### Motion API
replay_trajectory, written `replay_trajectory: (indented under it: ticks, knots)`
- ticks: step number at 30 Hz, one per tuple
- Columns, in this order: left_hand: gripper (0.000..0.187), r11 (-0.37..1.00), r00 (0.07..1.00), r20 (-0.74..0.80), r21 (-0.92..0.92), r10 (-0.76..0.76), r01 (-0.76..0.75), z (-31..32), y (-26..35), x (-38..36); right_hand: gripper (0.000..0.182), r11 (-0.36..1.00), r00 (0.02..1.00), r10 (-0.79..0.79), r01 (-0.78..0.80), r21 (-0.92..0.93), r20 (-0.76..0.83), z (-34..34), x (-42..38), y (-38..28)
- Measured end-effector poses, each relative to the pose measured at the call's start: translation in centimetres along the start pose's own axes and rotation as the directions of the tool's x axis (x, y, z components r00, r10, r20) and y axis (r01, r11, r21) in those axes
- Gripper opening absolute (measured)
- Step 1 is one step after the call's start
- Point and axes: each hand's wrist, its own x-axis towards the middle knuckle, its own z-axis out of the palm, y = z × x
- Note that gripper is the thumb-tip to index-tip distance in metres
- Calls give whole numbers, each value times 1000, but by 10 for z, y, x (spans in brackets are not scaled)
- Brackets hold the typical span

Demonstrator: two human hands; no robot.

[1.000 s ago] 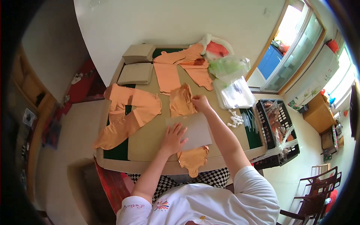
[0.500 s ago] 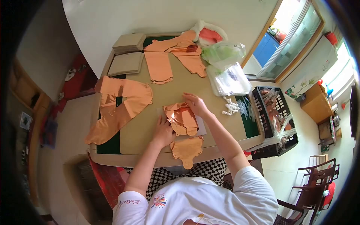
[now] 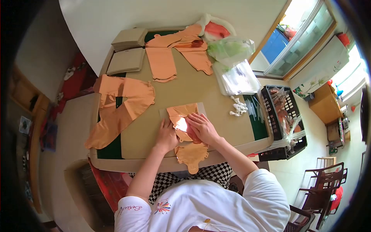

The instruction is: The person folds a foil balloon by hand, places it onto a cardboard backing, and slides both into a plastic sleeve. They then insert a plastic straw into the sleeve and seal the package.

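A flat, partly folded rose-gold foil balloon (image 3: 181,111) lies at the near middle of the table, on a greyish sheet (image 3: 201,108) whose edges show around it. My right hand (image 3: 203,129) presses flat on the balloon's right side, fingers stretched out. Along its left edge rests my left hand (image 3: 167,137), fingers extended and touching the foil. A lobed part of rose-gold foil (image 3: 192,154) hangs toward me over the table's front edge.
More flat foil balloons lie at left (image 3: 127,94) and at the back (image 3: 160,63). Brown card stacks (image 3: 125,61) stand back left. At right are clear plastic bags (image 3: 239,79), a white bundle (image 3: 238,107), clear straws (image 3: 254,108) and a black crate (image 3: 272,112).
My right hand has come down and toward me from the balloon's upper right corner, and now lies flat on the foil. The right part of the foil is folded inward. My left hand stays put.
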Motion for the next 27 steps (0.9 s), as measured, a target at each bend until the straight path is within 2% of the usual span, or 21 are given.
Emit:
replay_trajectory:
  ticks: [3, 6, 9, 12, 23, 26, 27]
  knots:
    - [60, 1000, 1000, -23, -9, 12, -12, 0, 0, -1, 36, 1000, 1000, -8, 8, 6, -9, -4, -11, -5]
    - [60, 998, 998, 50, -40, -48, 50, -5, 3, 2, 36, 1000, 1000, -8, 8, -2, -14, -4, -19, -6]
    - [61, 980, 988, -71, 132, -140, 149, -4, -2, 1, 36, 999, 999, -26, 26, -24, -31, 0, -20, -2]
    - [60, 947, 965, -21, 183, -263, 262, -9, -16, -3, 35, 1000, 998, -29, 29, -7, -48, 0, -21, -1]
    - [57, 939, 962, -29, 212, -271, 271, -15, -16, -3, 29, 997, 995, -77, 78, 20, -64, -3, -27, -5]
    - [57, 938, 961, -23, 211, -277, 275, -16, -17, -2, 29, 956, 973, 142, -183, 228, 185, -21, -9, -6]
    - [57, 938, 960, -13, 210, -279, 275, -16, -16, -2, 29, 967, 987, 121, -141, 210, 107, -23, 4, -1]
